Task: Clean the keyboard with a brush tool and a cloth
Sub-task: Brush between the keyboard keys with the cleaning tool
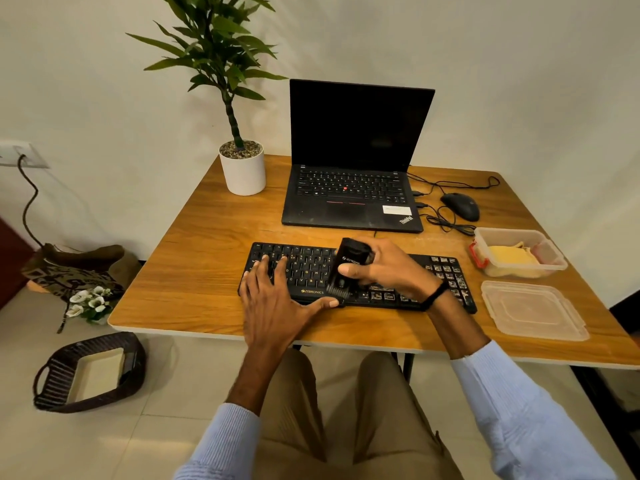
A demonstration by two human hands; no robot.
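The black, flat keyboard point(304, 271) lies across the near middle of the wooden table point(194, 271), its long edge towards the person. On it, about midway along, stands a blocky black brush tool point(352, 251) with a short fringe of dark bristles at its lower end, set down on the keyboard's front rows. The right hand point(388, 268) is curled round the brush's body, thumb across the front face. The left hand point(273, 299) lies flat and spread over the keyboard's left keys, fingers straight, thumb stretched along the front edge nearly to the bristles.

Right of the keyboard sits a clear, rectangular plastic box point(550, 244) with red clips, holding a crumpled yellow cloth point(512, 258); its clear lid point(533, 310) lies flat just nearer the person. Behind the keyboard an open black laptop point(349, 195) shows a dark screen, with a rounded black mouse point(460, 206) and looping cables to its right. Behind and left of the keyboard stands a smooth white cylindrical pot point(242, 171), pebbles on top, holding a leafy plant. Down on the tiled floor, left of the keyboard, rests a dark woven basket point(55, 375).
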